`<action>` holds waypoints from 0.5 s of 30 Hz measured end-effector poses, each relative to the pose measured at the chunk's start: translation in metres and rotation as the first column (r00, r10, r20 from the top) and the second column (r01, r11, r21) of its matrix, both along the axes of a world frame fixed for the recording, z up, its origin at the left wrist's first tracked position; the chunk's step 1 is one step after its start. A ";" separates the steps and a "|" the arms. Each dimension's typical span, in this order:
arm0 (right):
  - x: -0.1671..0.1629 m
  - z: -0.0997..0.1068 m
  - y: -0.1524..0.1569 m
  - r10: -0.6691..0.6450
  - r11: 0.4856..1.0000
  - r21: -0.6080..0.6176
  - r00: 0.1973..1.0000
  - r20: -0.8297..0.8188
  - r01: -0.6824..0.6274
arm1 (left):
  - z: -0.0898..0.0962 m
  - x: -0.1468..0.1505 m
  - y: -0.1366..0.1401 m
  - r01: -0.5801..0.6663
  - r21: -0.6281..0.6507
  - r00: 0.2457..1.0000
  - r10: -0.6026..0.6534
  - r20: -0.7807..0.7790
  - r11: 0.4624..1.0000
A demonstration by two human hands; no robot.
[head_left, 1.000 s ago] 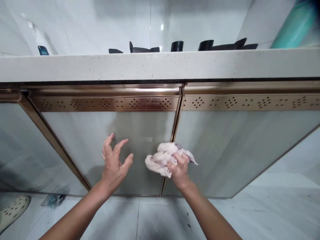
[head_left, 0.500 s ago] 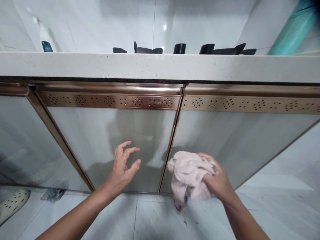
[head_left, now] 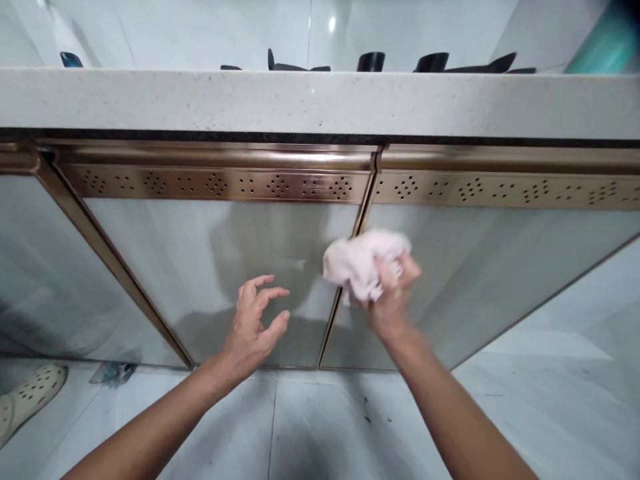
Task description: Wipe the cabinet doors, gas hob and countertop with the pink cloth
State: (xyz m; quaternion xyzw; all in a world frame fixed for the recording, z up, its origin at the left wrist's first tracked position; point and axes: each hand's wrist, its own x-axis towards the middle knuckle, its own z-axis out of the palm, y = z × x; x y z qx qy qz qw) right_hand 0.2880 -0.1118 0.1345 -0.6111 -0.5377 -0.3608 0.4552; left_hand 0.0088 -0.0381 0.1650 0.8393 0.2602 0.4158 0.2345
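A bunched pale pink cloth is gripped in my right hand, in front of the seam between two cabinet doors. Motion blurs the cloth and fingers a little; I cannot tell whether the cloth touches the door. My left hand hangs with curled, spread fingers and holds nothing. Behind it is the glossy left cabinet door, which carries shadows. The right cabinet door has the same bronze-coloured frame. A bronze strip with small holes runs along the top of the doors.
Above the doors juts a speckled white countertop. Black stove parts and a teal object stand on it. On the tiled floor are dark specks, a cream clog and a small crumpled item.
My right hand has raised the cloth up and to the left, to the door seam. My left hand has barely moved. The view has tilted slightly downward.
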 end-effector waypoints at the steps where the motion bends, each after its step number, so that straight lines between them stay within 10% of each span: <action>1: 0.001 -0.037 -0.005 0.017 0.986 -0.165 1.000 -0.026 -0.022 | -0.001 -0.001 -0.001 0.000 0.003 1.000 0.000 -0.004 1.000; 4: 0.004 -0.122 -0.033 0.169 0.700 -0.670 0.969 -0.181 -0.248 | -0.002 -0.005 -0.004 0.012 -0.034 1.000 -0.013 -0.022 0.999; 7: 0.006 -0.140 -0.062 0.168 0.397 -0.773 0.867 -0.469 -0.495 | -0.004 -0.006 -0.009 0.047 -0.067 0.998 -0.050 -0.042 0.997; 12: 0.006 -0.071 -0.077 -0.089 0.618 -0.518 0.602 -0.794 -0.591 | -0.009 0.006 -0.019 0.144 -0.289 0.983 -0.170 -0.067 0.946; 15: -0.001 -0.045 -0.077 -0.070 0.682 -0.263 0.296 -0.953 -0.682 | -0.014 0.019 -0.028 0.237 -0.514 0.955 -0.296 -0.035 0.824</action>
